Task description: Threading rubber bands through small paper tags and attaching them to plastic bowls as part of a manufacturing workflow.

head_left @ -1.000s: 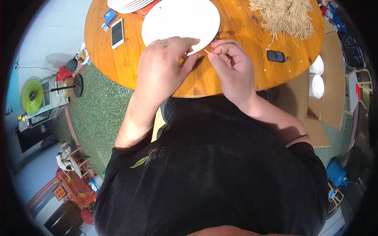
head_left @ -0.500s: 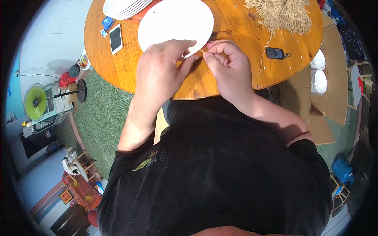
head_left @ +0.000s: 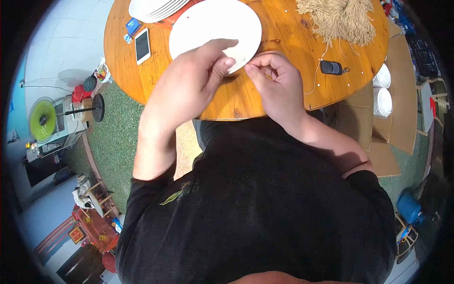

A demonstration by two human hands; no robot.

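A flat white oval disc (head_left: 215, 28) lies near the front of the round wooden table. My left hand (head_left: 189, 78) is over its near left side, index finger stretched out and thumb apart, holding nothing I can see. At the disc's near right rim, thumb and index finger of my right hand (head_left: 276, 78) are pinched together. A thin beige string (head_left: 314, 75) runs from a bundle of beige strings (head_left: 338, 19) at the back right to behind my right hand. Its end at the fingertips is too small to make out clearly now.
Several stacked white discs (head_left: 153, 10) sit at the back left, near a phone (head_left: 142, 46) and a small blue packet (head_left: 133, 25). A dark key fob (head_left: 332, 67) lies right of my right hand. Beside the table stands an open cardboard box (head_left: 402, 90) with white rolls.
My left hand has drawn back left and its thumb and index finger have parted from the rim. My right hand stays pinched there; the tan string tip between its fingers no longer shows.
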